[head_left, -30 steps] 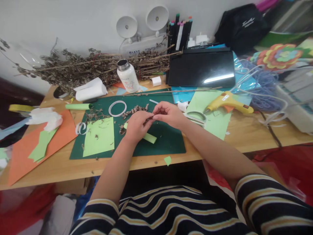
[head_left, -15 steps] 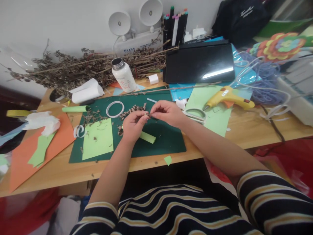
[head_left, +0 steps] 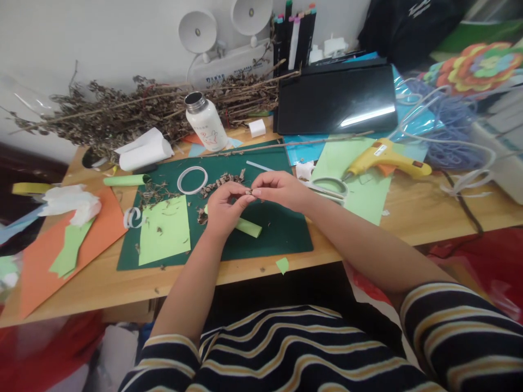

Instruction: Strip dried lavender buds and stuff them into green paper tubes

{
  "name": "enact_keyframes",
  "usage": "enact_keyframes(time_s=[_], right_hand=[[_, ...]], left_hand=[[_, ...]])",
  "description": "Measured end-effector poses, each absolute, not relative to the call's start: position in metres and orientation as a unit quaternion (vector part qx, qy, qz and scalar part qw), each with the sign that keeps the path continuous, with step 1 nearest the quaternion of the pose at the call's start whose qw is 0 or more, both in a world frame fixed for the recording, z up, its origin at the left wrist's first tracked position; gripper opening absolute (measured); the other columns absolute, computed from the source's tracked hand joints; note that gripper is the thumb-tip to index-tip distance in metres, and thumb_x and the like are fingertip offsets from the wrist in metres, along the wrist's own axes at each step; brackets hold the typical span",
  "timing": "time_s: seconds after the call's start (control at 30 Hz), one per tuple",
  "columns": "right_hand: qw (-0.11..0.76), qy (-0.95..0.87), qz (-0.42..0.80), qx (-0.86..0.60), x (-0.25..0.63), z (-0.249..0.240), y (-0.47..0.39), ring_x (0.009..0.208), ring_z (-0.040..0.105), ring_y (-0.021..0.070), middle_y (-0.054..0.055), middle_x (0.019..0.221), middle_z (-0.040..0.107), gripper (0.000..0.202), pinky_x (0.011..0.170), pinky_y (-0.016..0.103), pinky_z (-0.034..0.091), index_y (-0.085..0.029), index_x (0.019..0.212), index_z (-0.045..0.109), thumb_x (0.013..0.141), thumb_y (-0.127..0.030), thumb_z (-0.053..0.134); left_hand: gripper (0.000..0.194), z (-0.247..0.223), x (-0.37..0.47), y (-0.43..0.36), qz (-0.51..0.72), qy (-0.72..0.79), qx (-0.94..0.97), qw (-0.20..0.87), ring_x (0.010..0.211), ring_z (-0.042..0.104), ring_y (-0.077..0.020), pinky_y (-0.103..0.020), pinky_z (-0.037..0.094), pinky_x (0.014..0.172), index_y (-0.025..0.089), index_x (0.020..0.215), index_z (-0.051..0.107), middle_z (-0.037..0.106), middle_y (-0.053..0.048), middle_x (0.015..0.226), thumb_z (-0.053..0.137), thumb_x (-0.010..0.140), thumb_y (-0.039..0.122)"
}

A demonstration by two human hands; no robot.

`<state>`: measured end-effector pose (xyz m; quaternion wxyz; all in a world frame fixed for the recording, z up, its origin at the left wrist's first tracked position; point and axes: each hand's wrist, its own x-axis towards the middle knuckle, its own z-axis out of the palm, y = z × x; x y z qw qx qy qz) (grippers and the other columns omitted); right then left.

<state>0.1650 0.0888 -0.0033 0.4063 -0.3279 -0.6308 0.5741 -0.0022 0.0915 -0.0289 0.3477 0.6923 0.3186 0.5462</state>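
My left hand (head_left: 226,209) and my right hand (head_left: 280,190) meet above the green cutting mat (head_left: 281,234). Their fingertips pinch a small piece of dried leaf (head_left: 250,192) between them. Beneath my left hand lies a rolled light-green paper tube (head_left: 248,227), partly covered by the hand. Crumpled dried leaves (head_left: 224,183) are heaped on the mat just beyond my left hand. A light-green paper sheet (head_left: 165,234) with leaf crumbs on it is to the left. White-handled scissors (head_left: 330,188) rest by my right wrist.
A yellow glue gun (head_left: 386,158) lies on green paper at right, its white cord trailing. Behind the mat stand an uncapped white bottle (head_left: 206,122) and a black tablet-like panel (head_left: 337,100). Dried branches (head_left: 118,117) line the wall. A tape ring (head_left: 192,181) and orange paper (head_left: 44,272) are at left.
My fingertips have come closer together around the bit of dried leaf, the right hand tilting slightly. The view has shifted a little; the objects on the table have stayed put.
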Motion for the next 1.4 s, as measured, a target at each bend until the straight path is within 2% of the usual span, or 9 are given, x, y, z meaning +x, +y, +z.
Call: enact_keyframes(time_s=[0.17,0.5,0.7,0.9,1.07,1.17,1.3,1.4], right_hand=[[0.409,-0.61,0.592,-0.333,0.164,-0.004,0.089,0.056,0.043,0.0048,-0.005,0.061,0.051,0.013,0.054,0.021,0.034,-0.014,0.069,0.055,0.067,-0.026,0.058],[0.445,-0.592,0.601,-0.303,0.165,-0.004,0.09,0.058,0.048,0.0051,-0.005,0.06,0.052,0.006,0.056,0.021,0.036,-0.014,0.065,0.053,0.066,-0.019,0.056],[0.453,-0.596,0.585,-0.313,0.167,-0.004,0.092,0.054,0.043,0.0046,-0.006,0.057,0.049,0.004,0.052,0.021,0.033,-0.014,0.063,0.052,0.064,-0.017,0.055],[0.435,-0.594,0.579,-0.349,0.17,-0.005,0.093,0.053,0.042,0.0051,-0.005,0.057,0.048,0.007,0.051,0.02,0.032,-0.015,0.064,0.05,0.065,-0.022,0.054],[0.398,-0.656,0.517,-0.38,0.178,-0.001,0.096,0.056,0.045,0.0065,-0.003,0.059,0.051,0.008,0.055,0.021,0.035,-0.015,0.065,0.051,0.067,-0.022,0.051],[0.334,-0.712,0.465,-0.407,0.182,0.002,0.096,0.057,0.046,0.0073,-0.002,0.059,0.053,0.012,0.055,0.022,0.035,-0.014,0.062,0.053,0.069,-0.024,0.05],[0.229,-0.776,0.419,-0.413,0.183,0.002,0.096,0.047,0.038,0.0059,-0.004,0.045,0.043,0.037,0.049,0.022,0.028,-0.015,0.047,0.045,0.076,-0.038,0.048],[0.314,-0.771,0.402,-0.382,0.181,0.0,0.094,0.05,0.039,0.006,-0.003,0.052,0.046,0.031,0.048,0.021,0.03,-0.015,0.057,0.05,0.076,-0.04,0.051]], left_hand=[[0.011,-0.029,-0.001,0.09,0.544,0.326,0.686,0.357,0.064,0.06,-0.0088,-0.02,0.048,0.057,0.018,0.072,0.064,0.064,0.0,0.07,0.071,0.065,0.022],[0.013,-0.024,0.002,0.086,0.535,0.348,0.653,0.409,0.055,0.058,-0.0062,-0.018,0.048,0.053,0.02,0.084,0.068,0.067,0.0,0.071,0.063,0.074,0.027],[0.015,-0.023,0.003,0.086,0.55,0.347,0.61,0.453,0.052,0.057,-0.0062,-0.019,0.047,0.052,0.019,0.082,0.068,0.066,0.001,0.065,0.064,0.073,0.03],[0.013,-0.023,0.003,0.087,0.57,0.33,0.569,0.492,0.051,0.055,-0.0046,-0.017,0.046,0.051,0.02,0.081,0.068,0.065,0.002,0.062,0.067,0.071,0.029],[0.012,-0.024,0.003,0.087,0.571,0.322,0.571,0.494,0.052,0.056,-0.0046,-0.017,0.046,0.051,0.02,0.082,0.068,0.066,0.001,0.064,0.066,0.072,0.028],[0.015,-0.024,0.003,0.087,0.57,0.331,0.568,0.493,0.051,0.056,-0.0052,-0.018,0.046,0.051,0.019,0.079,0.067,0.066,0.001,0.063,0.068,0.07,0.031],[0.016,-0.023,0.003,0.087,0.568,0.324,0.573,0.494,0.051,0.055,-0.0055,-0.018,0.045,0.05,0.018,0.073,0.065,0.065,0.002,0.061,0.07,0.067,0.032],[0.018,-0.023,0.002,0.087,0.558,0.324,0.583,0.494,0.051,0.055,-0.0059,-0.019,0.045,0.051,0.017,0.072,0.064,0.064,0.002,0.061,0.07,0.067,0.033]])
